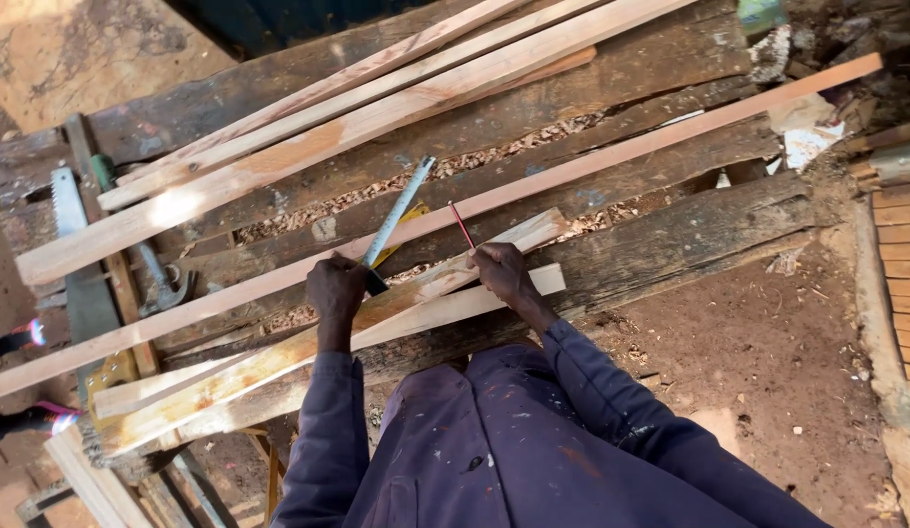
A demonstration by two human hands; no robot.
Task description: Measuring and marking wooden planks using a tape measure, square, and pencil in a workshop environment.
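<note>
My left hand (336, 290) grips the dark handle of a metal try square (396, 213), whose blade points up and away across a pale wooden batten (279, 354). That batten lies slanted on a rough, dark workbench (670, 235). Over the right end of the same batten, my right hand (501, 274) holds a red pencil (461, 224) with its upper end sticking out. A second pale batten (445, 308) lies under the first. Both arms wear dark blue, paint-spotted sleeves.
A long thin strip (611, 152) runs across the bench behind my hands. Several more pale strips (357, 103) are stacked further back. A handsaw (79, 264) and a claw hammer (147, 264) lie at the left. Wood shavings fill the bench gaps; bare earth (768, 362) lies to the right.
</note>
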